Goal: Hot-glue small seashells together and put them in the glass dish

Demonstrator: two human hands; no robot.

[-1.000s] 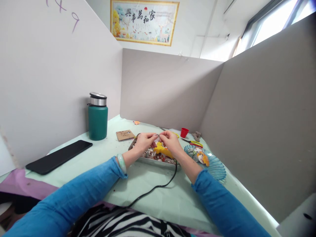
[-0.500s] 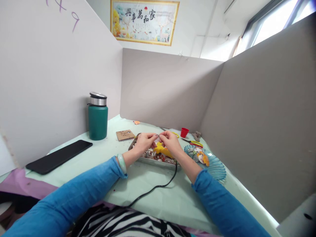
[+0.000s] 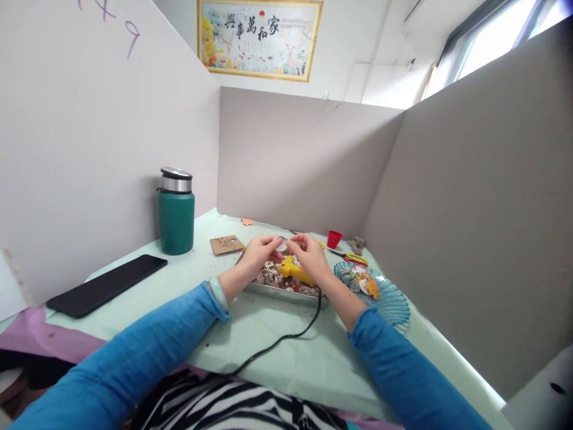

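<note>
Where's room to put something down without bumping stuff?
Green cloth is mostly bare between the black slab and cardboard square, and between the cord and right sleeve. Shells and a yellow tool crowd the tray; a blue dish and scissors crowd its right.

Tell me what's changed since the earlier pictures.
The left hand has shifted slightly leftward, and the small white piece between it and the right hand shows more plainly. No new grasp or release is clear. The yellow tool still lies in the tray; the green bottle and red cup stayed put.
</note>
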